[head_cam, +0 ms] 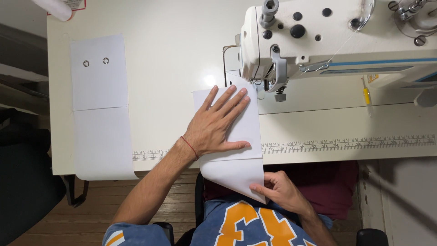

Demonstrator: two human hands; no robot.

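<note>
A white fabric piece (241, 171) lies on the table under the needle of a white sewing machine (318, 36) and hangs over the front edge. My left hand (221, 123) presses flat on it, fingers spread, just left of the presser foot (278, 93). A thin red cord circles that wrist. My right hand (277, 189) pinches the hanging lower edge of the fabric below the table edge, over my lap.
A second long white fabric strip (100, 114) with two metal eyelets (95, 62) lies at the table's left and droops over the edge. A printed ruler (346, 143) runs along the cream table's front. A yellow-tipped tool (366, 96) lies right of the needle. Wooden floor below.
</note>
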